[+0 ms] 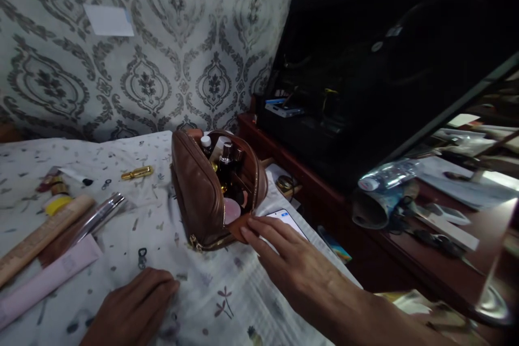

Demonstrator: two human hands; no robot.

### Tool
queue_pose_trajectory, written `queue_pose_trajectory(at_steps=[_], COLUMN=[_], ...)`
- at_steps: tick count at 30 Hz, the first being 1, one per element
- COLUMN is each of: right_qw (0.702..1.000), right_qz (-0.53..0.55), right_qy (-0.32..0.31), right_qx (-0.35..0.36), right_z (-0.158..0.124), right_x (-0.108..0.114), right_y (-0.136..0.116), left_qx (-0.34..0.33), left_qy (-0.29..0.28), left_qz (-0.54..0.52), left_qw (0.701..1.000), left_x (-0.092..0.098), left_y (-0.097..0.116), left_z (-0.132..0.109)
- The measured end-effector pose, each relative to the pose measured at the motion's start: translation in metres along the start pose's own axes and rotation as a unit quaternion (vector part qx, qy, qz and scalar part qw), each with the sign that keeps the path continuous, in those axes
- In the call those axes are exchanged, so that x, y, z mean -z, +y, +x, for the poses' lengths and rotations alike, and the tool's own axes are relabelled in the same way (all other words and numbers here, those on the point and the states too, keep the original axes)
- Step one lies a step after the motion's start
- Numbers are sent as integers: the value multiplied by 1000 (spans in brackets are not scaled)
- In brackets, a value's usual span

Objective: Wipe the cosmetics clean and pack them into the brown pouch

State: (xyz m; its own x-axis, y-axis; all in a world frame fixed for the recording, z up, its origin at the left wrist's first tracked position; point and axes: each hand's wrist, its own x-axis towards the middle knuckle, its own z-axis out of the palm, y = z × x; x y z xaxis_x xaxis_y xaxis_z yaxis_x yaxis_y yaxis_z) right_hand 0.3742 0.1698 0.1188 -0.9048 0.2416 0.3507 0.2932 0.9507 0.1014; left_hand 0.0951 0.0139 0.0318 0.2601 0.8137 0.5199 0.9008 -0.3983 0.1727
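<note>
There's the open brown leather zip bag point(193, 189), packed with bottles point(227, 162), by the far-right corner of the white printed cloth point(205, 284)! Right hand point(302, 262) on its tan leather tab point(237, 227), pinching or just touching, can't tell. Left hand point(135, 300) palm-down on the cloth, fingers curled, grip hidden.

The right hand's point(292, 254) thumb is out of sight, so it may or may not be pinching the brown bag's point(195, 181) flap; it also covers part of the phone point(291, 221). The bottom edge cuts off the left hand point(135, 303). The pink tube point(52, 284) leaves at left, its lettering too blurred to read
</note>
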Motion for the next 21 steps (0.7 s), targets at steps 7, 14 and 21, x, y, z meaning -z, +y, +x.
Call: queue_pose_trajectory(at_steps=[7, 14, 21], right_qw=[997, 993, 988], right_qz=[4, 17, 34], right_qy=[44, 71, 104], right_qx=[-69, -97, -105], right_z=[-8, -10, -1], right_x=[-10, -16, -19], right_y=[-21, -27, -36], left_qx=[-14, -10, 3], left_qy=[15, 41, -6], left_qz=[-14, -40, -55], left_qw=[1000, 998, 998], left_x=[5, 11, 11], left_y=[5, 10, 7], left_z=[4, 17, 14])
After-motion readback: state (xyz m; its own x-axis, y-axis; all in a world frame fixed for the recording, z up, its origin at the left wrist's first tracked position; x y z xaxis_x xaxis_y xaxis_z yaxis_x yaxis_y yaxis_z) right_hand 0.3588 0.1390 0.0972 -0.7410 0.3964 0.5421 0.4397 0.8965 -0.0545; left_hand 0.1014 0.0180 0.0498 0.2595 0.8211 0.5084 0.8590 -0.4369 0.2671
